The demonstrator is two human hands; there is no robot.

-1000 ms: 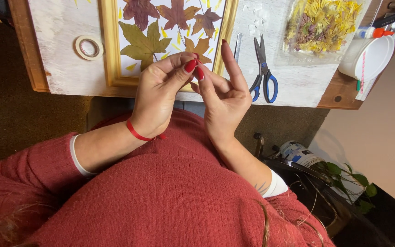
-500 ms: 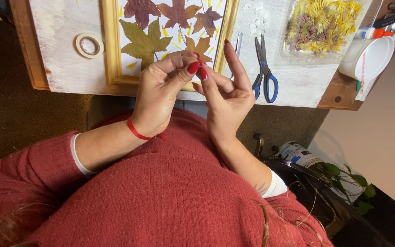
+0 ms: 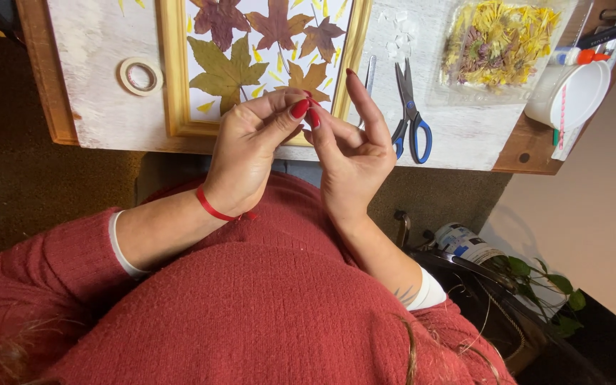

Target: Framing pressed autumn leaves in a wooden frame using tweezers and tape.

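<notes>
My left hand and right hand are up together over the near edge of the whitewashed wooden table, thumbs and forefingers meeting at the tips. Both are pinched on something tiny at that spot; too small to tell what it is. The right hand's other fingers point up, spread loose. The left hand's are curled in. Thin red cord bracelet sits on my left wrist.

Directly behind the fingertips: gold-coloured wooden picture frame lying flat, white backing, with pressed autumn leaves in it. A large yellow-green maple leaf is nearest my left hand; dark red and brown ones are further up, with small yellow petals scattered between them.

Just right of the frame: metal tweezers, then blue-handled scissors, both lying on the table near my right hand. Roll of clear tape lies left of the frame. Clear plastic bag of dried yellow and purple flowers is far right, with a white plastic cup beside it at the table corner.
</notes>
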